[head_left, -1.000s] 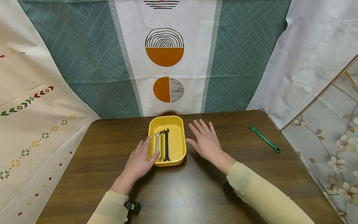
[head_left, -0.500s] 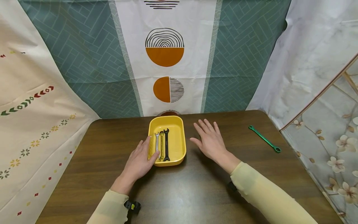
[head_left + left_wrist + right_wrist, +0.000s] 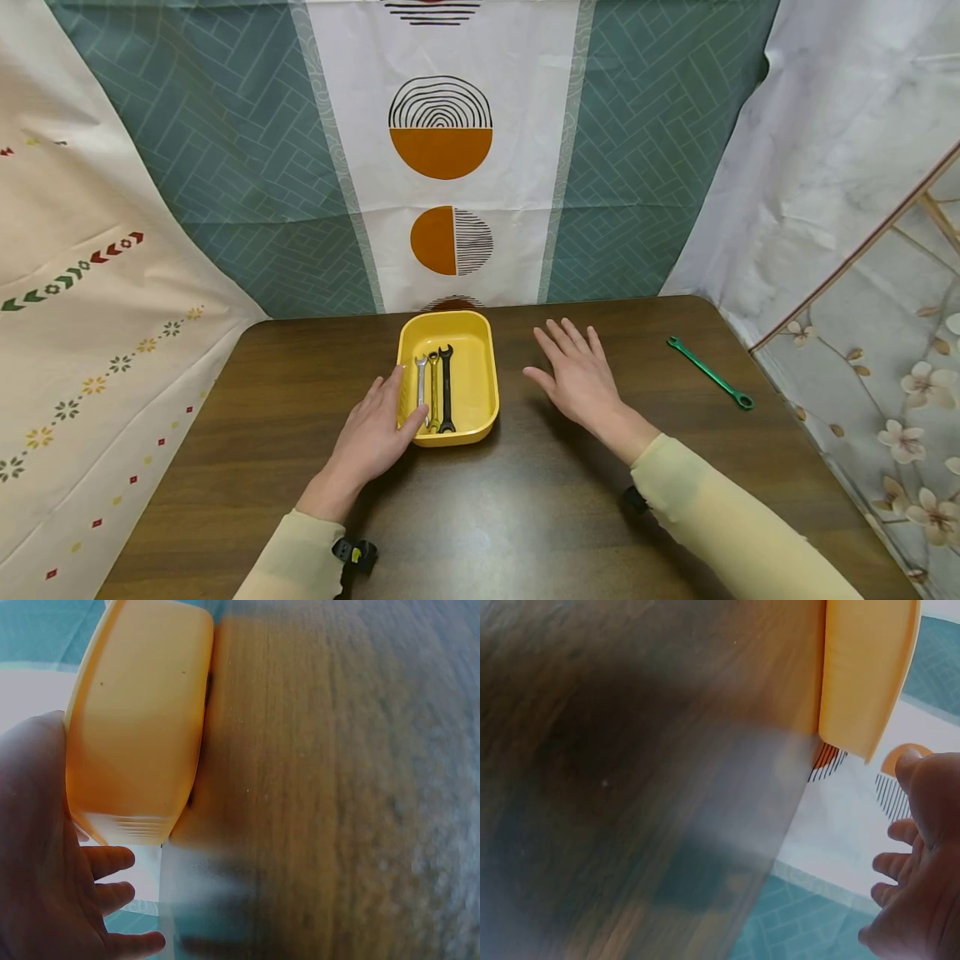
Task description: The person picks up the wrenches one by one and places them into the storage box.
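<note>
A yellow rectangular tray (image 3: 471,375) stands on the table. In it, side by side, lie a silver wrench (image 3: 422,385), a gold-coloured wrench (image 3: 434,400) and a black wrench (image 3: 447,387). My left hand (image 3: 367,433) rests against the tray's near left corner, thumb at the near rim and fingers extended along the left side. The left wrist view shows the tray's outer wall (image 3: 142,720) beside that hand, fingers spread. My right hand (image 3: 577,379) is held to the right of the tray, fingers straight and apart, holding nothing. A green wrench (image 3: 708,372) lies farther right on the table.
The brown wooden table (image 3: 487,533) ends at a patterned curtain (image 3: 622,167) close behind the tray. Cream cloth (image 3: 97,350) hangs at the left, and a flowered light cloth (image 3: 862,400) borders the right edge, near the green wrench.
My right hand has moved rightward, away from the tray, with its fingers still spread. The left hand, the tray and the wrenches have stayed in place.
</note>
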`<state>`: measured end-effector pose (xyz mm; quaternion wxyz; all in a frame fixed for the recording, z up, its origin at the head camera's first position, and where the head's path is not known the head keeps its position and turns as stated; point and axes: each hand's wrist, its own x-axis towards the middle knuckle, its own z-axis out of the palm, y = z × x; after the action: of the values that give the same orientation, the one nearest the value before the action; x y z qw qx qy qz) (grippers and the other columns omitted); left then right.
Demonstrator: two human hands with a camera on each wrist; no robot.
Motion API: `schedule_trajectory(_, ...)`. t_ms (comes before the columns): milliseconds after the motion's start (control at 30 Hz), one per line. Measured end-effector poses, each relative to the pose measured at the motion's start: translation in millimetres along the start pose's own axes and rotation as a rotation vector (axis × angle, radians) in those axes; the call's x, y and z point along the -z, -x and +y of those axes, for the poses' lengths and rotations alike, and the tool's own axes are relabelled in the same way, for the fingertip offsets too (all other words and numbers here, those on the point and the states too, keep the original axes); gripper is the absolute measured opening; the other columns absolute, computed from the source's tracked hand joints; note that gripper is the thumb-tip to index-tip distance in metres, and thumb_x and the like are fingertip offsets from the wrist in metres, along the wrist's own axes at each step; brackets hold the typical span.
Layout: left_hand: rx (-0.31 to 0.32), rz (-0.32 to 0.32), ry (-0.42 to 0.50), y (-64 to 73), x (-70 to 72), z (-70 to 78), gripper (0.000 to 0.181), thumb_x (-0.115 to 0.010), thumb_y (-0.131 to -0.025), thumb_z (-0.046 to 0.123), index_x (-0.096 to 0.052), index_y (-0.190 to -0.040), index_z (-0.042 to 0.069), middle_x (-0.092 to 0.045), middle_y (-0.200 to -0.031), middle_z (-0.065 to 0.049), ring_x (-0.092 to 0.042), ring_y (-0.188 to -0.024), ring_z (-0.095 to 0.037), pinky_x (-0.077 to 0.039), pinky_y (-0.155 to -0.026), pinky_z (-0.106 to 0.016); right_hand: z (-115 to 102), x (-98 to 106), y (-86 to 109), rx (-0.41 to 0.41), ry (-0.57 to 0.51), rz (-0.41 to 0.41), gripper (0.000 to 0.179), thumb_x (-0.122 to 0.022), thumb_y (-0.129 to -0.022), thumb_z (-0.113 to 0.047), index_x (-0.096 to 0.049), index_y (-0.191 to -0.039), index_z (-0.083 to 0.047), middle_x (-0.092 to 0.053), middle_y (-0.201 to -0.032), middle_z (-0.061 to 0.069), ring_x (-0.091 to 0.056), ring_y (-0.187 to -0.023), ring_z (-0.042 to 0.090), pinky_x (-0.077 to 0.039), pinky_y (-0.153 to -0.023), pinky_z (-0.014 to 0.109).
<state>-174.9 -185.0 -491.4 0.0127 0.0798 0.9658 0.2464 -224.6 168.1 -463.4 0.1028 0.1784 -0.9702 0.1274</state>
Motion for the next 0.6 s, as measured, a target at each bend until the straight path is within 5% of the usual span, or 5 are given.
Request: schedule_trajectory(600,-0.010,0.017,-0.004,-0.7,-1.6,-0.9,0.092,-0.058,-0.111,0.054,-0.016,-0.177,0.006,-0.028,-0.179,-0.019,-0.020,-0.166,-0.045,-0.027,-0.127,-0.071,21.0,1.6,6.0,-0.024,0.021,0.009,0.077,-0.064,-0.110,-0.053,-0.044,-0.170,-0.009,-0.036,-0.177,0.017,-0.023,-0.166,0.040,-0.008,-0.133,0.066)
